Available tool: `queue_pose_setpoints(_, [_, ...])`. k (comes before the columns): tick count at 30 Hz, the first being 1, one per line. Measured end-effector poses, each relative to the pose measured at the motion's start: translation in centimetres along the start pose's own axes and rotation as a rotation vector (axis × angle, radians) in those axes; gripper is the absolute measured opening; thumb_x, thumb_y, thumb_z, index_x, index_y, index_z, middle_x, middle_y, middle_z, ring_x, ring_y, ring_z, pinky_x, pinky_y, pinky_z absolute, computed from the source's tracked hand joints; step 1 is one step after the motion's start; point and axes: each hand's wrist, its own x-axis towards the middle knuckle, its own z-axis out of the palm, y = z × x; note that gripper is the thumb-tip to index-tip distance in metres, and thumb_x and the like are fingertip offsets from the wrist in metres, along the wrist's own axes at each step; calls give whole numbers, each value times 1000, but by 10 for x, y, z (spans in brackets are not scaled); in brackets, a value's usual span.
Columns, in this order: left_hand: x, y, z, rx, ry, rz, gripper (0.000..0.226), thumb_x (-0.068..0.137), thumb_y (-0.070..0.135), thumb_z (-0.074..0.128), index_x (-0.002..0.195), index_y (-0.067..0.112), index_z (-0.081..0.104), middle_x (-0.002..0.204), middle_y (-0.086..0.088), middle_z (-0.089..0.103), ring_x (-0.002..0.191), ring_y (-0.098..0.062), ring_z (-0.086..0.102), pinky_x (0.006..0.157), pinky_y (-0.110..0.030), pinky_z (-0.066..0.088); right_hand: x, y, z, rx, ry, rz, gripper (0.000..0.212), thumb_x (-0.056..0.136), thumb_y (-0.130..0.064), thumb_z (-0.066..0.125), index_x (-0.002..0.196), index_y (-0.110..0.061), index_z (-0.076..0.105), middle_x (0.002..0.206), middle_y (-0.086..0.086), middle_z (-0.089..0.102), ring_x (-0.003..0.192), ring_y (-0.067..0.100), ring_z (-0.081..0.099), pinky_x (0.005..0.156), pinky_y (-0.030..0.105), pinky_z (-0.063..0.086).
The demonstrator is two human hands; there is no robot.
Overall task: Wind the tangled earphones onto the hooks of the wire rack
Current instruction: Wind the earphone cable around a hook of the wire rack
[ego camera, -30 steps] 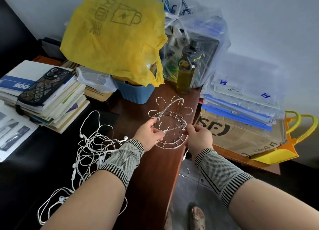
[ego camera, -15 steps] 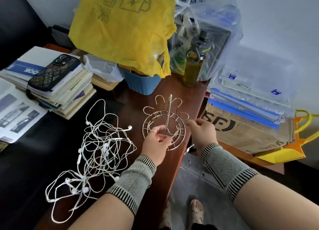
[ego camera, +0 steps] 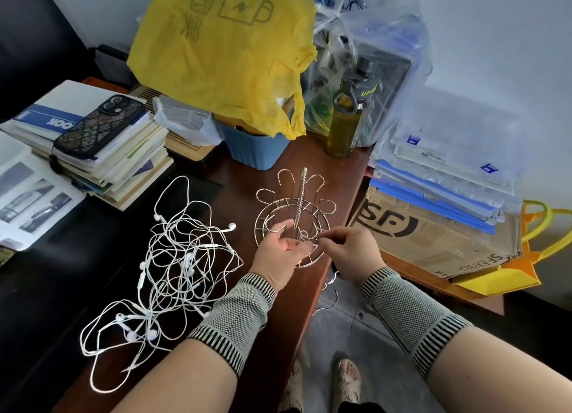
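Observation:
A round silver wire rack (ego camera: 294, 208) with several curved hooks and a twisted centre post stands on the brown table near its right edge. My left hand (ego camera: 280, 253) holds the rack's near left side, fingers curled into the wires. My right hand (ego camera: 349, 251) pinches a thin wire at the rack's near right rim. A tangled heap of white earphones (ego camera: 173, 267) lies on the table to the left of the rack, untouched by either hand.
A blue tub (ego camera: 253, 146) under a yellow bag (ego camera: 223, 47) stands behind the rack. An olive bottle (ego camera: 346, 124) is at the back right. Books with a phone (ego camera: 102, 124) lie left. A cardboard box (ego camera: 433, 236) with folders sits right, past the table edge.
The rack has come nearer and stands more upright. My left hand has shifted onto its near side, and my right hand has moved in to pinch at its rim.

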Motion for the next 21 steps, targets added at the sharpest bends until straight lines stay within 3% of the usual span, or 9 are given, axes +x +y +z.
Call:
queue_pose_setpoints(3, [0,2,0,4,15,3,44,85,21,69,125,25,48,88,-4,74,89,-5,68,77,-15,45,1,0,0,-37,10,-5,11,86,-14,65,80,-19,73,63,-15,62,49,-6,54,48,5,40])
queue_pose_setpoints(7, [3,2,5,-152,9,-35,42,86,10,68,122,20,49,64,3,69,85,-18,72,58,-20,45,4,-4,0,7,37,15,9,87,-12,65,86,-15,73,68,-12,64,53,-3,57,49,4,41])
queue_pose_setpoints(10, [3,0,7,-155,24,-29,37,88,8,67,118,20,50,61,6,64,78,-20,73,65,-24,50,6,-7,-1,114,70,44,9,88,-11,65,82,-14,71,65,-7,64,44,-5,54,46,9,43])
queue_pose_setpoints(15, [4,3,10,-192,103,-38,26,86,5,68,108,13,58,73,-1,64,54,-6,61,53,-20,47,7,-1,-10,102,76,50,4,85,-14,68,84,-16,72,68,-10,62,58,3,57,45,10,47])
queue_pose_setpoints(19, [6,4,11,-246,127,-53,14,85,1,68,92,11,62,77,-6,64,52,-4,59,55,-19,48,12,7,-18,-122,48,38,6,86,-18,68,82,-22,68,75,-13,63,75,6,60,65,14,45])
queue_pose_setpoints(21, [7,3,11,-240,128,-59,12,84,2,68,88,11,62,72,-4,65,53,-5,59,55,-20,47,16,6,-21,-282,56,61,10,87,-28,67,81,-20,67,73,-10,62,74,8,59,68,19,43])
